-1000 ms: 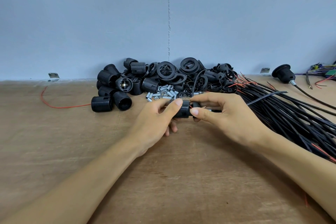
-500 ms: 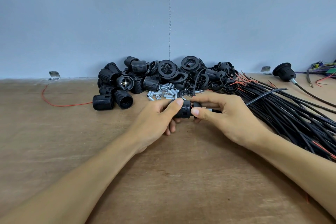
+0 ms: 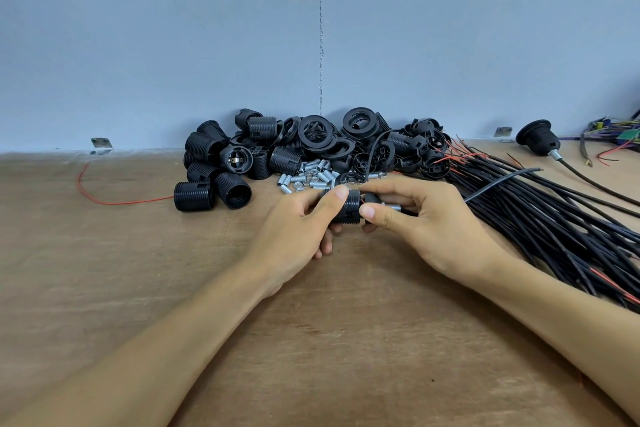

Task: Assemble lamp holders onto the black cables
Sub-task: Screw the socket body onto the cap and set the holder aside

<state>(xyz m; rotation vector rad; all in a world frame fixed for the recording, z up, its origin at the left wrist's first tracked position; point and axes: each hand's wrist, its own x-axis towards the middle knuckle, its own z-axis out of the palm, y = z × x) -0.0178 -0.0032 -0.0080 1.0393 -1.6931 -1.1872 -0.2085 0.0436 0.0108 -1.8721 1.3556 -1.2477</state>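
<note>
Here, a black lamp holder [image 3: 349, 210] is gripped by the left hand [image 3: 294, 229] and the right hand [image 3: 427, 230] just above a wooden bench [image 3: 104, 260].
Its ribbed body is pinched by the left thumb and curled fingers; its cap end, with a silver threaded tube [image 3: 393, 208], is pinched by the right, and a black cable [image 3: 498, 182] runs rightward from there. Loose holders [image 3: 239, 163] and silver tubes [image 3: 311, 178] are heaped behind, and a cable bundle [image 3: 554, 222] lies at right.

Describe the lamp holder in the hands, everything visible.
The lamp holder is black, plastic-looking: a ribbed, threaded barrel lying sideways over the wooden table. The left hand grips its left end, thumb on top. The right hand pinches its right end, where a silver threaded tube and a black cable lead off rightward. Fingers hide much of it.
</note>
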